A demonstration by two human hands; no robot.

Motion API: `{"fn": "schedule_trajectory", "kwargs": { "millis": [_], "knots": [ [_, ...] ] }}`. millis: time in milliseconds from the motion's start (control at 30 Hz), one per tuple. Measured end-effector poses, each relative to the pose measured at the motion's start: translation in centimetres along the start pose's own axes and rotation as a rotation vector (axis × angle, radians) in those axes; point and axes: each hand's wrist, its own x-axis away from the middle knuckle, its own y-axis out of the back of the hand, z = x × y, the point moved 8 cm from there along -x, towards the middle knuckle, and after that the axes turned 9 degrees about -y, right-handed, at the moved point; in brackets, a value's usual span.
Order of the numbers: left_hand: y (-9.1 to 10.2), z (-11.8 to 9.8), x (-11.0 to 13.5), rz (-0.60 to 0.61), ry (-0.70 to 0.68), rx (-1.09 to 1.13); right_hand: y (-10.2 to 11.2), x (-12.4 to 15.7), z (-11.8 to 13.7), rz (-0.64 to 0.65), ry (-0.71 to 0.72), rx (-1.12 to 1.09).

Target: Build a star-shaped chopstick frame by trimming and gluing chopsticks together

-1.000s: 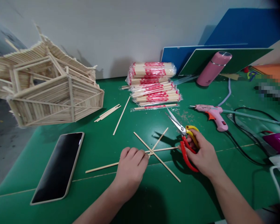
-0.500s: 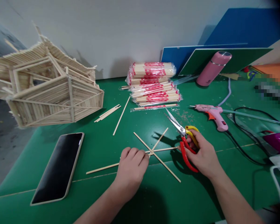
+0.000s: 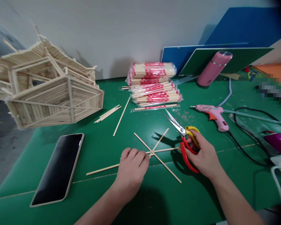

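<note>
My left hand [image 3: 133, 165] is curled down over thin wooden chopsticks on the green table, its fingertips hidden behind the knuckles. One stick [image 3: 103, 169] sticks out to its left. To its right, several sticks cross; the clearest is a diagonal chopstick [image 3: 166, 165], and another stick [image 3: 162, 136] slants up and away. My right hand [image 3: 202, 154] grips scissors [image 3: 183, 131] with one red and one yellow handle, blades slightly apart and pointing up and away. Its fingertips are at the right end of a nearly level stick [image 3: 168, 150]; whether they pinch it I cannot tell.
At the left stand a stick-built model house [image 3: 53, 93] and a phone [image 3: 57, 170]. Behind lie loose sticks [image 3: 109, 114] and wrapped chopstick packs [image 3: 154, 90]. To the right are a pink glue gun [image 3: 213, 114], its black cable [image 3: 241, 154] and a pink bottle [image 3: 214, 69].
Almost nothing differs. The scissors have tilted very slightly to the left in my right hand; my left hand and the crossed sticks keep their places.
</note>
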Motion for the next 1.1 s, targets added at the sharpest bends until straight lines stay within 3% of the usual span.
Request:
{"fn": "schedule_trajectory", "kwargs": {
  "millis": [1100],
  "knots": [
    [0.26,-0.08,-0.09,-0.009,0.002,-0.007,0.18,0.15,0.42,0.000,0.007,0.046]
  ]
}}
